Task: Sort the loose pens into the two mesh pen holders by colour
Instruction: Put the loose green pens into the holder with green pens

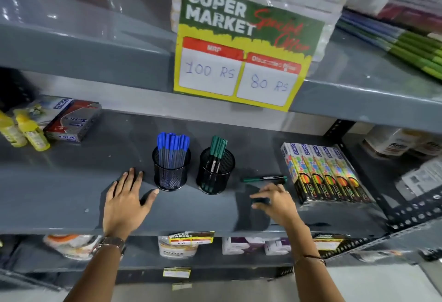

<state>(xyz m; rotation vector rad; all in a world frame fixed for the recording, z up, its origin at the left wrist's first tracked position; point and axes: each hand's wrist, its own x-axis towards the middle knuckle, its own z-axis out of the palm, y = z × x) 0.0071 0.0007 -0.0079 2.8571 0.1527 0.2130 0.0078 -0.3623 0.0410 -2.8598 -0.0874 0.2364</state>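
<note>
green pen (264,178) | loose on shelf | just beyond right hand (275,202)

The head camera looks forward and down, from close, onto the grey shelf (71,182) at arm's reach

On the middle shelf (71,182) two mesh holders stand side by side near the centre. The left holder (171,170) has pens (172,148) standing in it, and the right holder (215,172) has pens (216,155) too. One loose pen (264,178) lies flat on the shelf, right of the right holder. Further right, at the front right corner, lie boxes (327,172). At the left end stand bottles (24,131), with a box (71,122) beside them.
</note>
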